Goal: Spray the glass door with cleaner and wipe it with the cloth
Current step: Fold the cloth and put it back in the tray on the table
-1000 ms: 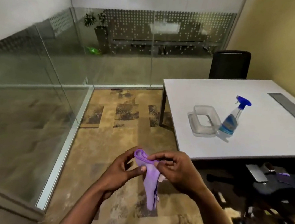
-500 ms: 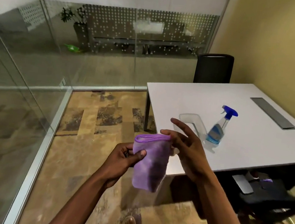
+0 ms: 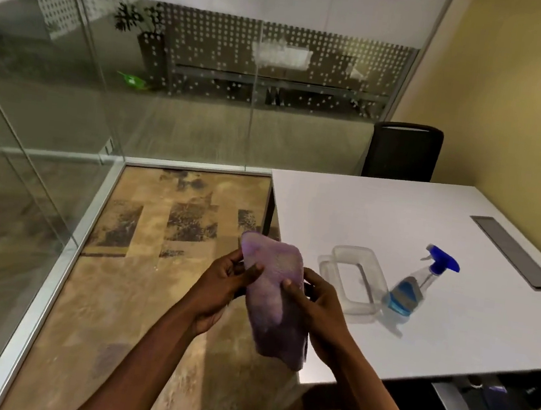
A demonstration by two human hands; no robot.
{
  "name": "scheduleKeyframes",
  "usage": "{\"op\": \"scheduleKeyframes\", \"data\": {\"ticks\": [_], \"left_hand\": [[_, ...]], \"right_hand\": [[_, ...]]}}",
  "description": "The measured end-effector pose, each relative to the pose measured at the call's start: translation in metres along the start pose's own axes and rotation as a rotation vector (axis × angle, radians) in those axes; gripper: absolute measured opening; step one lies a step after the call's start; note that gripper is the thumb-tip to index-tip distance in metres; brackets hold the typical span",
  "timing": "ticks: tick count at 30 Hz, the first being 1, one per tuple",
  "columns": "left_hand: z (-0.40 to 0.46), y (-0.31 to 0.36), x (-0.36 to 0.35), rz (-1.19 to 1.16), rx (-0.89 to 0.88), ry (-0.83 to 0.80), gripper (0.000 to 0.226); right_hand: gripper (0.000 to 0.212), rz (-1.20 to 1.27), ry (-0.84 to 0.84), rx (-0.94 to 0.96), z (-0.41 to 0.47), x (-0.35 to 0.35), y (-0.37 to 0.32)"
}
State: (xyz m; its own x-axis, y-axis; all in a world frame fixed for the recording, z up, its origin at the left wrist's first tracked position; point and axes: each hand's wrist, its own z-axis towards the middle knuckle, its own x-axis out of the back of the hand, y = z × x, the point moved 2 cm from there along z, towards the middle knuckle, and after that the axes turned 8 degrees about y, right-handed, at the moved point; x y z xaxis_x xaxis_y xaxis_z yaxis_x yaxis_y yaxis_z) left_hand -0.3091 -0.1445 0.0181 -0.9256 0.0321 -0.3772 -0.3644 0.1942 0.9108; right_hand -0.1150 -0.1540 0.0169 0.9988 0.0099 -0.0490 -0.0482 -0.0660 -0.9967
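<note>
Two glass walls point(image 3: 186, 99), patterned carpet point(image 3: 164, 226), white table point(image 3: 380, 218)

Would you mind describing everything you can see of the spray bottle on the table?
The spray bottle stands upright on the white table, close beside a clear plastic container; whether they touch is unclear. It has a blue trigger head with the nozzle pointing left, a clear plastic body with a label, and blue liquid filling only its lower part. Neither hand touches it: the left hand and right hand both hold the purple cloth.
</note>
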Motion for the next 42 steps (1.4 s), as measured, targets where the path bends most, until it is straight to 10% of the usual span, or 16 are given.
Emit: {"op": "scheduleKeyframes", "data": {"ticks": [4,18,24,34,42], "left_hand": [[0.006,-0.026,0.01,0.065,0.149,-0.01,0.088],[0.059,-0.065,-0.012,0.478,0.033,0.37,0.044],[0.086,-0.082,-0.062,0.468,0.018,0.498,0.046],[0.143,-0.085,-0.164,1.041,-0.117,0.463,0.024],[0.183,-0.105,-0.202,0.896,-0.104,0.447,0.017]], "right_hand": [[0.019,0.012,0.031,-0.097,0.023,-0.001,0.013],[0.029,-0.092,-0.098,-0.283,0.084,0.05,0.04],[0.07,-0.178,0.023,-0.191,0.109,0.107,0.048],[0.037,-0.589,-0.104,0.232,0.154,0.21,0.041],[0.019,-0.504,-0.058,0.171,0.201,0.269,0.05]]}}
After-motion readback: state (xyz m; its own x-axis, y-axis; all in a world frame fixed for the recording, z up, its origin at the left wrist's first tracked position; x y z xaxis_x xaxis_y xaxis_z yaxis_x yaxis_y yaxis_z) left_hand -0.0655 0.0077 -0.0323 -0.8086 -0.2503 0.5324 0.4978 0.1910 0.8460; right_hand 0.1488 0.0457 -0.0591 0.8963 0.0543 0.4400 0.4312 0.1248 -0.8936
